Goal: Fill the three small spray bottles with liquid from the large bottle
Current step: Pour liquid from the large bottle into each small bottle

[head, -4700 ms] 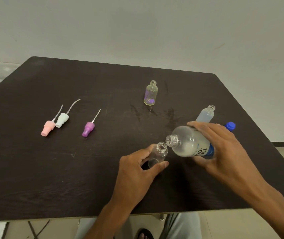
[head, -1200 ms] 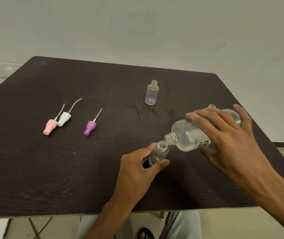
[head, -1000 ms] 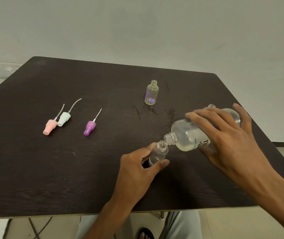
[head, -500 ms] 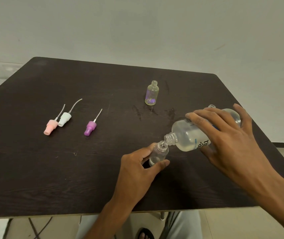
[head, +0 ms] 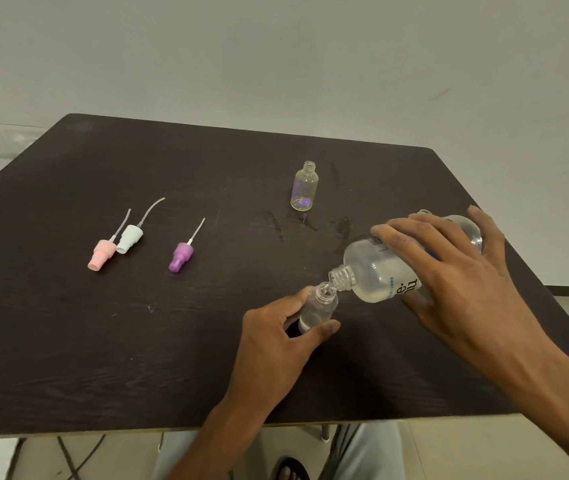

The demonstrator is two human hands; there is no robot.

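The right hand [head: 463,289] is wrapped over the large bottle [head: 380,271], fingers curled across its body, tipping it so its threaded mouth meets the neck of a small spray bottle [head: 317,306] near the front of the dark table [head: 68,341]. The left hand [head: 276,344] pinches that small bottle between thumb and fingers, upright. Another small bottle [head: 304,187] stands uncapped farther back; three spray caps, pink [head: 101,254], white [head: 130,238] and purple [head: 181,256], lie well to the left

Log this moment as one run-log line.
phase: pouring | right hand: tilts large bottle | left hand: holds small bottle | table
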